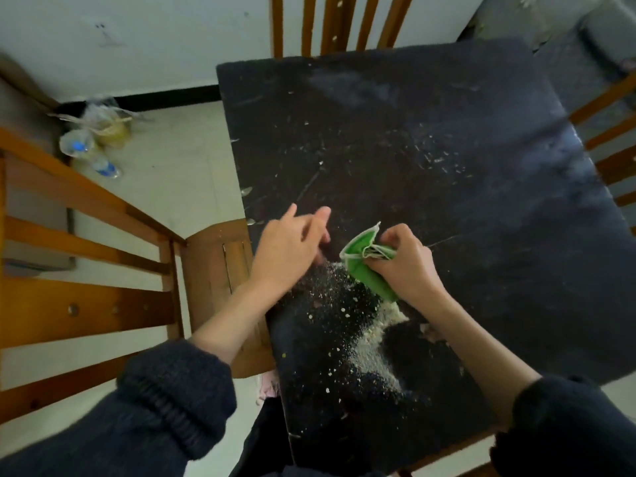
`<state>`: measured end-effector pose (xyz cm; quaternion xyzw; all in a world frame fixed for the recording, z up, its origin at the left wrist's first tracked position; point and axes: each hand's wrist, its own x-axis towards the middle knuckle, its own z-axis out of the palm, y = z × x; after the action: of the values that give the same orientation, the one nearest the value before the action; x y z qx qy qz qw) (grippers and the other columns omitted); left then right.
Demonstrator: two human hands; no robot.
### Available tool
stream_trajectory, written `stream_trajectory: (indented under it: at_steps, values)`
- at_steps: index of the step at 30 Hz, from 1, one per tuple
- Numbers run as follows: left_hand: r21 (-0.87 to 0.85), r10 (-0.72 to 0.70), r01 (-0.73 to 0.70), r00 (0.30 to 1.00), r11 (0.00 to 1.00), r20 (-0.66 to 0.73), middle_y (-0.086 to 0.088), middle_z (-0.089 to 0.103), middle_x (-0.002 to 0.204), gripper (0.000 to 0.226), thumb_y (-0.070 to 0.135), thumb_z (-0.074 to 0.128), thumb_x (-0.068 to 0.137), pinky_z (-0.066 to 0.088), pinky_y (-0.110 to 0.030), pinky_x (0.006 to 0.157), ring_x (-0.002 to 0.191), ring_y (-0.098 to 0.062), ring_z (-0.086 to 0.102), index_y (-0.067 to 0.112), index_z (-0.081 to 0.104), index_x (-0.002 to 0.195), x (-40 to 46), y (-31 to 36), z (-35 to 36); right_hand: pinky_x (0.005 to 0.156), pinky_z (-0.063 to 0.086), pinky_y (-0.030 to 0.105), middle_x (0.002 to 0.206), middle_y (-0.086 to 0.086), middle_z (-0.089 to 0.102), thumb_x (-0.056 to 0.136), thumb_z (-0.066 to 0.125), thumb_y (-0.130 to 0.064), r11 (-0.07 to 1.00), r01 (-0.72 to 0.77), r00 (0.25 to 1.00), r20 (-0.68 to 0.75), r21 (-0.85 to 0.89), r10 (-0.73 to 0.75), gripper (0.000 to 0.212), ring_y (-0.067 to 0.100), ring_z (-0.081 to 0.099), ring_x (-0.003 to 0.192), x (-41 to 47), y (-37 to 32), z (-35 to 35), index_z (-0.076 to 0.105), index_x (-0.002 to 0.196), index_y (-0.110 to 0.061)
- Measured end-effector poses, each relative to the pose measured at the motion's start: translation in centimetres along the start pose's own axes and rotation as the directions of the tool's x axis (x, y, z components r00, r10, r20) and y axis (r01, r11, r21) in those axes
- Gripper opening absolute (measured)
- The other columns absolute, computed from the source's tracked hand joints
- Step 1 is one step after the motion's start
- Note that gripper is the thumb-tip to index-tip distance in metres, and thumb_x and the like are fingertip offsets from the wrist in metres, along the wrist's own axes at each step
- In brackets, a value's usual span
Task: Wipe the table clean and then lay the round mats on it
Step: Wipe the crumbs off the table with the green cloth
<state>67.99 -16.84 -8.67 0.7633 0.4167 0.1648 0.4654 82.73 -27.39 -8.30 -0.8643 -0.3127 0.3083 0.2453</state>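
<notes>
The right hand [406, 259] has its fingers curled tight around a bunched green cloth [366, 263], the folds gathered in the fist and the loose edge trailing down to the table [447, 139]. The left hand [292, 249] holds nothing: its fingers are loosely spread, hovering just beside the cloth over the table's left edge.

The cloth looks soft and light, limp enough to fold on itself (its pale hem shows along the folds). Held bunched like this, only a small part of it meets the surface; a flatter hold under the palm would likely sweep more at once.

Below the cloth lies a pale heap of crumbs [375, 346], with finer specks scattered toward the middle of the dark tabletop. Dry and loose, they should push easily but may scatter over the edge, so a cupped left hand at the rim seems a sensible catch.

Wooden chairs [86, 242] stand around the table. No round mats are in view, so that step appears not yet begun.
</notes>
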Motion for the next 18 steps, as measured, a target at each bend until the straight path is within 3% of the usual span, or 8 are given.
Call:
stream_trajectory:
  at_steps: [1, 3, 4, 6, 8, 10, 14, 18]
  values:
    - [0.028, -0.001, 0.003, 0.996, 1.000, -0.084, 0.005, 0.061, 0.054, 0.042, 0.044, 0.035, 0.097, 0.050, -0.035, 0.083, 0.070, -0.015, 0.067, 0.023, 0.061, 0.071, 0.8, -0.4, -0.5, 0.056, 0.040, 0.018, 0.087, -0.007, 0.058, 0.077, 0.070, -0.020, 0.998, 0.052, 0.998, 0.038, -0.047, -0.050, 0.024, 0.008, 0.053, 0.074, 1.1, -0.3, -0.4, 0.053, 0.095, -0.022]
    - [0.148, 0.001, 0.017, 0.992, 0.989, -0.124, 0.002, 0.056, 0.060, 0.027, 0.032, 0.038, 0.099, 0.050, -0.040, 0.062, 0.057, -0.019, 0.059, 0.017, 0.057, 0.086, 2.3, -1.3, -1.1, 0.070, 0.042, 0.025, 0.094, -0.001, 0.063, 0.080, 0.066, -0.017, 0.978, 0.152, 0.986, 0.088, -0.139, -0.141, 0.024, 0.015, 0.056, 0.084, 3.4, -1.0, -1.2, 0.060, 0.103, -0.019]
    - [0.204, -0.004, 0.024, 0.995, 0.979, -0.100, 0.001, 0.056, 0.066, 0.015, 0.023, 0.040, 0.099, 0.050, -0.042, 0.062, 0.060, -0.021, 0.058, 0.017, 0.053, 0.102, 2.9, -1.8, -1.2, 0.074, 0.043, 0.028, 0.097, 0.002, 0.065, 0.081, 0.064, -0.016, 0.962, 0.198, 0.978, 0.099, -0.189, -0.182, 0.023, 0.020, 0.057, 0.088, 4.7, -1.4, -1.5, 0.062, 0.104, -0.017]
    - [0.259, -0.012, 0.017, 1.000, 0.966, -0.018, 0.001, 0.053, 0.089, 0.044, 0.003, 0.044, 0.094, 0.052, -0.043, 0.068, 0.073, -0.020, 0.058, 0.028, 0.038, 0.129, 3.7, -2.7, -1.2, 0.071, 0.040, 0.029, 0.095, 0.007, 0.063, 0.083, 0.058, -0.014, 0.920, 0.274, 0.962, 0.097, -0.279, -0.257, 0.020, 0.026, 0.058, 0.089, 7.4, -1.9, -2.2, 0.064, 0.102, -0.017]
    - [0.246, -0.010, 0.008, 1.000, 0.969, 0.008, -0.002, 0.041, 0.120, 0.073, -0.008, 0.048, 0.087, 0.053, -0.042, 0.074, 0.086, -0.020, 0.056, 0.036, 0.023, 0.141, 4.0, -3.7, -1.3, 0.066, 0.032, 0.027, 0.087, 0.007, 0.057, 0.084, 0.054, -0.013, 0.879, 0.330, 0.943, 0.078, -0.343, -0.324, 0.015, 0.029, 0.056, 0.086, 10.5, -2.4, -2.4, 0.065, 0.094, -0.018]
    - [0.237, 0.059, -0.041, 0.996, 0.971, -0.067, -0.005, 0.033, 0.134, 0.074, -0.010, 0.047, 0.086, 0.052, -0.037, 0.084, 0.100, -0.020, 0.053, 0.030, 0.023, 0.144, 4.1, -4.9, -1.4, 0.066, 0.028, 0.027, 0.087, 0.008, 0.052, 0.085, 0.051, -0.012, 0.859, 0.353, 0.928, 0.020, -0.371, -0.373, 0.013, 0.032, 0.052, 0.088, 13.1, -2.8, -2.1, 0.064, 0.087, -0.016]
    - [0.379, 0.099, -0.037, 0.984, 0.925, -0.146, -0.010, 0.033, 0.147, 0.049, 0.003, 0.039, 0.095, 0.019, -0.041, 0.115, 0.140, -0.025, 0.023, 0.013, 0.032, 0.143, 3.8, -7.4, -1.4, 0.075, 0.025, 0.020, 0.105, 0.016, 0.054, 0.085, 0.053, -0.006, 0.798, 0.451, 0.880, 0.050, -0.400, -0.473, 0.023, 0.033, 0.045, 0.097, 14.3, -2.6, 1.0, 0.064, 0.106, -0.006]
    - [0.635, -0.108, 0.085, 0.994, 0.768, -0.002, -0.003, -0.003, 0.158, 0.055, 0.039, 0.023, 0.099, -0.016, -0.054, 0.105, 0.144, -0.026, -0.011, 0.024, 0.006, 0.149, 3.3, -9.5, -0.5, 0.082, 0.036, 0.029, 0.101, 0.019, 0.056, 0.077, 0.063, 0.005, 0.679, 0.682, 0.730, 0.312, -0.272, -0.609, 0.018, 0.033, 0.046, 0.093, 9.5, -1.0, 3.0, 0.065, 0.094, 0.003]
